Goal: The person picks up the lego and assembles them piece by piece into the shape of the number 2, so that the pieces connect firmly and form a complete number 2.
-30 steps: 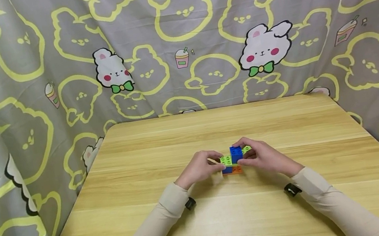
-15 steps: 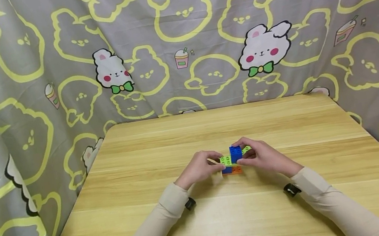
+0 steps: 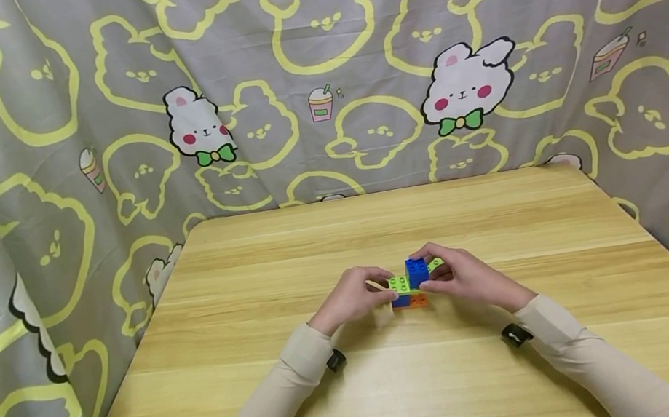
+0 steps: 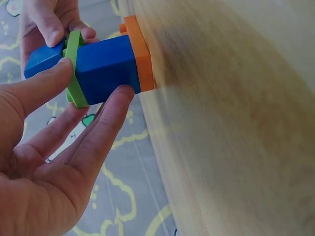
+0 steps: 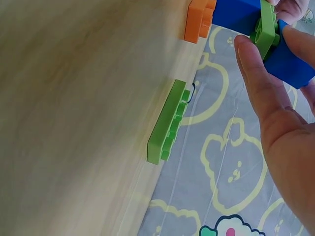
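Observation:
In the left wrist view a small stack of building bricks stands on the table: an orange flat brick (image 4: pixel 141 54) at the bottom, a blue brick (image 4: pixel 107 66) on it, and a green flat brick (image 4: pixel 75 64) above. My left hand (image 3: pixel 352 298) pinches the stack, its thumb on the green brick and a fingertip against the blue one. Between thumb and fingers, my right hand (image 3: pixel 468 276) holds a second blue brick (image 3: pixel 417 273) at the right part of the green brick's top. That brick looks slightly tilted; whether its studs are fully joined I cannot tell.
Behind my right hand a loose green brick (image 5: pixel 168 123) lies on the table, partly hidden in the head view. The wooden table (image 3: pixel 367 402) reaches back to a grey patterned curtain (image 3: pixel 254 45), which also hangs along both sides.

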Motion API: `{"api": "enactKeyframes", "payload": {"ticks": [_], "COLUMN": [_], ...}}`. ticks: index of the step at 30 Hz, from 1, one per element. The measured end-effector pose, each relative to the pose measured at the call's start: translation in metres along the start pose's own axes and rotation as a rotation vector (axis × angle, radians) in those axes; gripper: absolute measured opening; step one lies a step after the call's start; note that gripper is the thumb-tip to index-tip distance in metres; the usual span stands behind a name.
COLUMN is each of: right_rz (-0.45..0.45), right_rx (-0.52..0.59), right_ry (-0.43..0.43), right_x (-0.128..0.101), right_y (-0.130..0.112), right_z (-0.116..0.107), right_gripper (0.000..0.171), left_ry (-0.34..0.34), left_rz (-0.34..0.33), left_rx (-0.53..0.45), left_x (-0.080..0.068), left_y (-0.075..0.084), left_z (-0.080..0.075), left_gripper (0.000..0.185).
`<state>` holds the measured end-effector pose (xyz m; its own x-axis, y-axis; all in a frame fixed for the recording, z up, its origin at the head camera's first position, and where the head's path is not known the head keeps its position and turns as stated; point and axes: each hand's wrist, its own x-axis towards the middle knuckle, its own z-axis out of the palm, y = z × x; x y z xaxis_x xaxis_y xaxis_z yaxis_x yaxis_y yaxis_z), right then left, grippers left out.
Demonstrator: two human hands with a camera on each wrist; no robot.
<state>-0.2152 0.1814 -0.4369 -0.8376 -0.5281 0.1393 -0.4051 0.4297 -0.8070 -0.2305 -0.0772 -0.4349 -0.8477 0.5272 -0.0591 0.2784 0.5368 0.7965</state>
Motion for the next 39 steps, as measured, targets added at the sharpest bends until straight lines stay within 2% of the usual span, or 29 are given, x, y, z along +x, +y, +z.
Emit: {"api": "enactKeyframes", "payload": {"ticks": [39], "right_rz": [-0.025], "right_rx": [0.022], "right_ry": [0.009], "right_x": [0.0001], "right_y": [0.0043], "right_z": [0.0036], "right_gripper": [0.038], "left_ry": [0.005], "left_rz": [0.011], "left_rx": [-0.004], "left_x": [-0.0006], "left_y": [0.0015], "left_z": [-0.0004], "left_gripper": [0.032]}}
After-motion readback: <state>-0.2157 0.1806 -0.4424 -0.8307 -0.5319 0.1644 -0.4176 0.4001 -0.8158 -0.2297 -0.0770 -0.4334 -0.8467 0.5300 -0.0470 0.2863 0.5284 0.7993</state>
